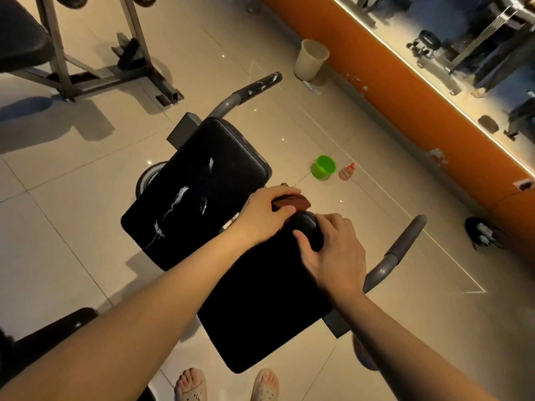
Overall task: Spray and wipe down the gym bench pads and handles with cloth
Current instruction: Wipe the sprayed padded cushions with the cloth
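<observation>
Status: mid-wipe, I'd judge under half done.

- The left hand (pixel 266 215) has its fingers clamped on the brown cloth (pixel 292 203). The cloth sits at the far right corner of the near pad (pixel 260 299), by the gap to the far pad (pixel 202 175).
- The right hand (pixel 335 253) is on the same corner with the thumb splayed. Its fingers drape over the edge, and I can't tell if they actually grip.
- Near pad shows no streaks, so I read it as wiped.
- Left to do: the far pad has white foam streaks and the far handle (pixel 260 85) is foam-spotted. The near handle (pixel 405 244) shows no foam.
- The spray bottle (pixel 346 171) and green bucket (pixel 324 167) are on the floor (pixel 72 227) off the pads' right edge, well apart from both hands. A bin (pixel 311 59) stands further off.
- Nothing blocks the far pad. Respraying means a reach down to the floor.
</observation>
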A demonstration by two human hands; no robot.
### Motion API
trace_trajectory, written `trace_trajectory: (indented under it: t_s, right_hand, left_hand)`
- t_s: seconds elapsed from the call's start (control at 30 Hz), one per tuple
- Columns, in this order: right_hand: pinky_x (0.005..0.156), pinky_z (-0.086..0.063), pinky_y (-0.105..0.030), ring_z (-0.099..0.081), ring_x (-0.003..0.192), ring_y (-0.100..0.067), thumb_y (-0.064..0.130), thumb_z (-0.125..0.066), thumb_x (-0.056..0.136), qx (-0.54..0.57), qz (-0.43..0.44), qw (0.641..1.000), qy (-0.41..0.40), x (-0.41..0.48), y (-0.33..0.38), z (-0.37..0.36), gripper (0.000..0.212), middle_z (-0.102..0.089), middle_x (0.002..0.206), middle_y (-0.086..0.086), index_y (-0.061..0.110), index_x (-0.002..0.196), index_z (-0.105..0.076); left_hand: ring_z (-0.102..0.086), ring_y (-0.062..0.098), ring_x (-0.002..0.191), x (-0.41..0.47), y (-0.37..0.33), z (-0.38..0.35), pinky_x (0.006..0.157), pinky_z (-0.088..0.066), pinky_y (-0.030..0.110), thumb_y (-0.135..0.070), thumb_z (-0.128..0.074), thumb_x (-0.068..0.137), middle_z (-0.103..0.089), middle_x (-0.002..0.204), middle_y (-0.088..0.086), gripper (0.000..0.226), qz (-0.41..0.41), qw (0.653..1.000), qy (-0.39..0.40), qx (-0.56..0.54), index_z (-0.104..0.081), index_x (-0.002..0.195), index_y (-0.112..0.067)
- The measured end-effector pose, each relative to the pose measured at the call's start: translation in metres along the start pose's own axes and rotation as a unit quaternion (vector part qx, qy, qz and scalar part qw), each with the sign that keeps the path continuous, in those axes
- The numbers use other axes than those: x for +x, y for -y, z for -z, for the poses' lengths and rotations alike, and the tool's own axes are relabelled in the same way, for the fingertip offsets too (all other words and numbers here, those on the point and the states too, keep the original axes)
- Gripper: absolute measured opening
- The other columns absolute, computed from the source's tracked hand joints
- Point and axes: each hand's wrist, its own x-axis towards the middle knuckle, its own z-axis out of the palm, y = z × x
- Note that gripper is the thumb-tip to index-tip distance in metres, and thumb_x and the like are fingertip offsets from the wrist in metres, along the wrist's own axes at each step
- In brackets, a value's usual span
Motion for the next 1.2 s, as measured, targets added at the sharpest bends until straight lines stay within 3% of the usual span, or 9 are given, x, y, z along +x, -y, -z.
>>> trace_trajectory:
  t_s: [0.17, 0.27, 0.47, 0.63, 0.7, 0.8, 0.93, 1.07, 1.2]
  right_hand:
    - [0.082, -0.051, -0.034, -0.053, 0.108, -0.018, 0.064, -0.042, 0.099, -0.022, -0.006, 1.000, 0.008, 0.001, 0.002, -0.002, 0.053, -0.061, 0.117, 0.004, 0.025, 0.127, -0.065]
    - [0.082, -0.051, -0.034, -0.053, 0.107, -0.018, 0.062, -0.040, 0.101, -0.030, -0.007, 1.000, 0.005, 0.000, 0.003, -0.001, 0.053, -0.062, 0.117, 0.003, 0.024, 0.126, -0.064]
    - [0.078, -0.052, -0.035, -0.053, 0.102, -0.018, 0.061, -0.043, 0.100, -0.033, -0.010, 0.999, 0.000, 0.000, 0.004, -0.002, 0.051, -0.063, 0.112, 0.002, 0.022, 0.124, -0.065]
    - [0.079, -0.050, -0.033, -0.054, 0.103, -0.019, 0.062, -0.042, 0.100, -0.039, -0.011, 0.999, -0.002, 0.000, 0.004, -0.003, 0.053, -0.063, 0.113, 0.001, 0.021, 0.125, -0.066]
    - [0.079, -0.050, -0.033, -0.054, 0.102, -0.020, 0.062, -0.042, 0.100, -0.044, -0.012, 0.999, -0.006, -0.001, 0.004, -0.003, 0.053, -0.063, 0.113, 0.001, 0.020, 0.124, -0.066]
    - [0.076, -0.047, -0.034, -0.053, 0.100, -0.021, 0.060, -0.045, 0.100, -0.042, -0.012, 0.999, -0.017, -0.001, 0.006, -0.004, 0.050, -0.062, 0.108, 0.000, 0.020, 0.120, -0.067]
    - [0.075, -0.044, -0.033, -0.053, 0.100, -0.021, 0.059, -0.047, 0.099, -0.044, -0.011, 0.999, -0.020, 0.000, 0.006, -0.003, 0.050, -0.062, 0.108, 0.000, 0.020, 0.121, -0.067]
    - [0.078, -0.047, -0.035, -0.054, 0.103, -0.022, 0.060, -0.047, 0.100, -0.044, -0.012, 0.999, -0.020, -0.001, 0.006, -0.003, 0.052, -0.062, 0.112, -0.001, 0.018, 0.123, -0.067]
    - [0.079, -0.045, -0.032, -0.054, 0.104, -0.022, 0.061, -0.045, 0.100, -0.050, -0.016, 0.999, -0.014, -0.003, 0.008, -0.003, 0.054, -0.062, 0.114, -0.001, 0.018, 0.125, -0.066]
  left_hand:
    - [-0.067, 0.003, 0.101, -0.045, 0.036, 0.022, 0.097, -0.054, 0.027, -0.012, -0.068, 0.092, -0.074, 0.106, -0.011, 0.032, 0.074, 0.995, 0.009, 0.063, -0.075, 0.116, -0.032]
    - [-0.068, 0.000, 0.074, -0.036, 0.029, 0.015, 0.078, -0.056, 0.026, -0.013, -0.068, 0.091, -0.074, 0.095, -0.011, 0.029, 0.075, 0.996, -0.023, 0.028, -0.076, 0.111, -0.031]
    - [-0.069, 0.003, 0.099, -0.012, -0.001, -0.006, 0.097, -0.055, 0.030, -0.009, -0.068, 0.089, -0.076, 0.107, -0.010, 0.033, -0.019, 0.998, -0.049, -0.024, -0.076, 0.117, -0.024]
    - [-0.069, 0.006, 0.103, -0.062, 0.059, 0.029, 0.095, -0.059, 0.037, -0.005, -0.067, 0.094, -0.073, 0.110, -0.012, 0.035, 0.102, 0.995, 0.017, 0.008, -0.074, 0.120, -0.028]
    - [-0.068, 0.005, 0.105, -0.066, 0.063, 0.031, 0.098, -0.057, 0.031, -0.006, -0.068, 0.094, -0.073, 0.111, -0.010, 0.033, 0.111, 0.994, 0.003, 0.002, -0.074, 0.120, -0.026]
    - [-0.068, 0.001, 0.105, -0.043, 0.034, 0.014, 0.097, -0.051, 0.019, -0.005, -0.068, 0.092, -0.074, 0.114, -0.004, 0.034, 0.042, 0.998, -0.043, -0.036, -0.074, 0.121, -0.022]
    - [-0.067, 0.002, 0.105, -0.034, 0.016, 0.002, 0.097, -0.052, 0.018, -0.005, -0.068, 0.092, -0.074, 0.113, -0.006, 0.034, -0.011, 0.997, -0.059, -0.042, -0.074, 0.122, -0.021]
    - [-0.064, -0.003, 0.109, -0.086, 0.075, 0.025, 0.103, -0.053, 0.027, -0.006, -0.068, 0.094, -0.071, 0.112, -0.016, 0.034, 0.068, 0.997, -0.028, 0.033, -0.073, 0.122, -0.024]
    - [-0.066, 0.003, 0.111, -0.101, 0.091, 0.036, 0.104, -0.053, 0.030, -0.006, -0.069, 0.093, -0.072, 0.111, -0.014, 0.033, 0.102, 0.994, -0.027, 0.037, -0.074, 0.120, -0.023]
